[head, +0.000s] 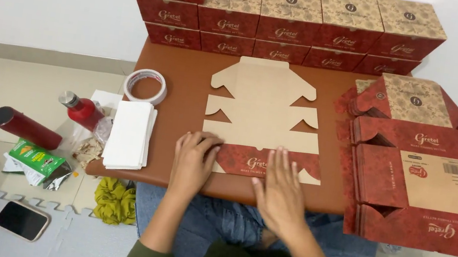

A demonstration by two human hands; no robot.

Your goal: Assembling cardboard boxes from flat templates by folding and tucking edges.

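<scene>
Flat box blank: an unfolded cardboard carton (263, 112) lies plain brown side up on the middle of the low brown table (188, 76); its near flap is turned over, so the red printed side shows along the near edge.
Left hand: the left hand (192, 162) lies palm down on the near left corner of the blank, fingers bent and bunched at the flap's edge; it presses rather than grips, as far as the view shows.
Right hand: the right hand (279, 191) lies flat with fingers spread and straight on the red flap, just beside the left hand but not touching it; it holds nothing.
Stack of blanks: a pile of flat red cartons (419, 183) overhangs the table's right end, well apart from both hands.
Finished boxes: folded red boxes with patterned beige lids (290, 22) stand in rows at the far edge, against the white wall.
Tape: a roll of tape (145, 86) lies on the table's left part.
Paper: a stack of white sheets (129, 135) lies near the left edge, below the tape.
Floor, left: a red bottle (81, 109), a dark red cylinder (25, 128), a green packet (36, 157), a yellow-green cloth (115, 201) and a phone (22, 220) on a grey mat.
Person: sits at the table's near edge, in blue jeans and green sleeves.
</scene>
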